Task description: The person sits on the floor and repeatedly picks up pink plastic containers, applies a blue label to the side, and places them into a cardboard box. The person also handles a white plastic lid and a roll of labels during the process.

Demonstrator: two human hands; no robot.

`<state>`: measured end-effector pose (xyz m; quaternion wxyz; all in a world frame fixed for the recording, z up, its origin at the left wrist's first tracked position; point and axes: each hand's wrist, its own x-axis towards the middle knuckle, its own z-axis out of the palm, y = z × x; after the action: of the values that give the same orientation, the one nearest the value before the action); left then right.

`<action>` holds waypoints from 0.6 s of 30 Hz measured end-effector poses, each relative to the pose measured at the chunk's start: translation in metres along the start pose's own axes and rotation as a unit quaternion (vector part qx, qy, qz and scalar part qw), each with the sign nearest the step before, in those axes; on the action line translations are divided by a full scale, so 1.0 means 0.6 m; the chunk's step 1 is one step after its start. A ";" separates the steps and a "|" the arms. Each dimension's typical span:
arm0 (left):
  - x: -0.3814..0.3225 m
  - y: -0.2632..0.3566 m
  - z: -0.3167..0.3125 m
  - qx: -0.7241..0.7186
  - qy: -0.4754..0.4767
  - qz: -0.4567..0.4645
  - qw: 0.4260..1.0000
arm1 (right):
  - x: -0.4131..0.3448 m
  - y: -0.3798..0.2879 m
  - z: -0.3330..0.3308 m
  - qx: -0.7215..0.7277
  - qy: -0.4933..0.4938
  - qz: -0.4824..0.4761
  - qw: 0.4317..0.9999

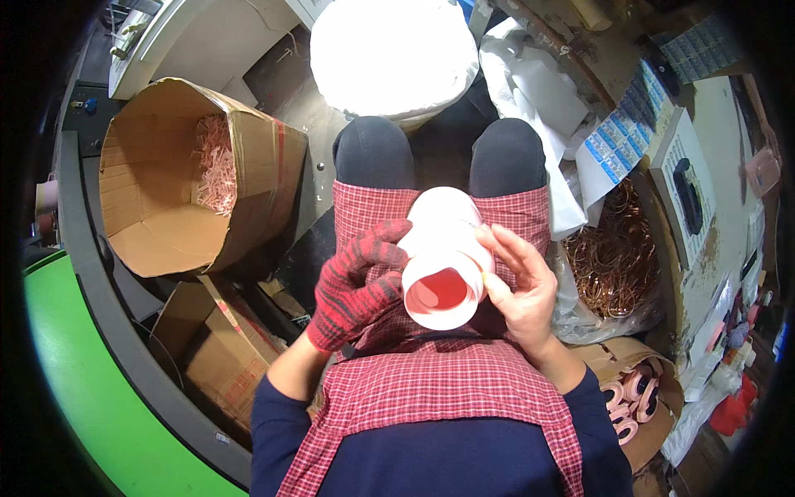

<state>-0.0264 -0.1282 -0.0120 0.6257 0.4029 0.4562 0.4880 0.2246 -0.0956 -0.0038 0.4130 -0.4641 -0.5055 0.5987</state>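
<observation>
A pale pink hollow plastic part [444, 248] is held over the lap, its round open neck [442, 292] tilted up towards me and its inside showing reddish. My left hand [360, 282], in a red and black striped knit glove, grips its left side. On the right side, my bare right hand [522, 279] holds it with the thumb near the neck and the fingers along the body. Under the part lies a red checked apron [441, 385] over dark trousers. Glare washes out the part's upper surface.
Left, a cardboard box [267, 180] holds pink plastic scraps [216, 164] above another open box [217, 360] and a green surface [105, 397]. A bright white sack [394, 59] stands ahead. Right are coppery strips [612, 255] in clear plastic, a carton of pink parts [633, 397] and label sheets [621, 140].
</observation>
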 end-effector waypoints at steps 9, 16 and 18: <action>0.129 0.107 0.012 0.406 -0.281 0.072 0.867 | -0.037 0.016 0.002 -0.054 0.015 0.012 0.998; 0.135 0.026 0.123 0.584 -0.358 0.204 0.700 | -0.059 0.037 -0.022 -0.089 0.058 0.038 0.994; 0.116 0.017 0.123 0.508 -0.249 0.216 0.796 | -0.058 0.056 -0.036 -0.044 0.076 0.002 0.996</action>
<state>0.0498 -0.0624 0.0044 0.3015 0.8583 0.3684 0.1916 0.2528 -0.1295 -0.0336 0.4285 -0.5267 -0.4974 0.5399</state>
